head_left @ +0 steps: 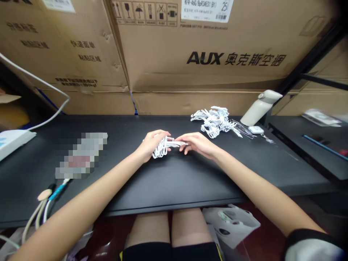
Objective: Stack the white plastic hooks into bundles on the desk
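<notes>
A bundle of white wire hooks (161, 148) is held above the black table, its bent ends to the left and its thin straight ends to the right. My left hand (152, 143) wraps round the bent end from behind, fingers closed on it. At the straight ends, my right hand (199, 144) has its fingers curled, the fingertips closed on the wire tips. A loose pile of similar white wire hooks (214, 121) lies farther back, to the right of the bundle.
Large cardboard boxes (206, 76) stand along the back of the black table (174, 181). To the right are a white bottle (258, 108) and a small white case (256, 130). On the left lie a blurred-out phone-shaped object (84, 154) with cables and a white power strip (15, 141).
</notes>
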`<state>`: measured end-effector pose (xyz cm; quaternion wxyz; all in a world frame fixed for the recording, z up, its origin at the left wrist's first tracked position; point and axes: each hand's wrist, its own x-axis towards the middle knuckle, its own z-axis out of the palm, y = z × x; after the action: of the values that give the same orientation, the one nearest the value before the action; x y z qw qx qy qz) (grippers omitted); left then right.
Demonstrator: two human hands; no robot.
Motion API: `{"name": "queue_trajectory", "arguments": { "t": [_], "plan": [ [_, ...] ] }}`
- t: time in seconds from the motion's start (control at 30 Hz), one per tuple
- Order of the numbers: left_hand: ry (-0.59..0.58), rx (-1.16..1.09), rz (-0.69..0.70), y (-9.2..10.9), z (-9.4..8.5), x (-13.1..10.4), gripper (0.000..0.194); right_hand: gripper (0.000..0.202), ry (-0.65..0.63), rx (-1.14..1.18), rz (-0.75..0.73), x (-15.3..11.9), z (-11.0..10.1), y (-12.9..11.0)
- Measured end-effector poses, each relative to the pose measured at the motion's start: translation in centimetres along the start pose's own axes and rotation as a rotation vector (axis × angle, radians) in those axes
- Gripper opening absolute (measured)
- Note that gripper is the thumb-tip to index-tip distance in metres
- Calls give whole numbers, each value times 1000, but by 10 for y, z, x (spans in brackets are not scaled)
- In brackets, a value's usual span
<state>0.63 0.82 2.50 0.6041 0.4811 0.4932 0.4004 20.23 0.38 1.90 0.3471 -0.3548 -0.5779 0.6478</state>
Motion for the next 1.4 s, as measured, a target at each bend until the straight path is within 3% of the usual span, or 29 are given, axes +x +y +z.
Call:
{"name": "queue_trajectory", "arguments": {
  "t": [0.13,0.27,0.47,0.73,1.0,1.17,1.27,1.4],
  "plan": [
    [-15,24,53,-4,0,0,25,31,128,-200,-144,-1,10,7],
    [-21,16,63,-7,0,2,26,32,199,-258,-232,-1,16,14],
    [2,25,22,-8,-1,4,23,40,256,-81,-154,2,14,13],
    [-15,71,55,-7,-1,2,23,34,127,-3,20,0,6,9],
    [-45,77,19,-8,-1,2,21,27,52,-220,-138,-2,7,5],
    [-94,103,13,-11,0,2,26,25,123,-172,-122,1,14,12],
    [-105,188,99,-14,-1,3,27,27,184,-141,-118,2,18,15],
    [19,366,278,-16,-2,6,28,41,196,-101,-149,2,23,20]
  ]
}}
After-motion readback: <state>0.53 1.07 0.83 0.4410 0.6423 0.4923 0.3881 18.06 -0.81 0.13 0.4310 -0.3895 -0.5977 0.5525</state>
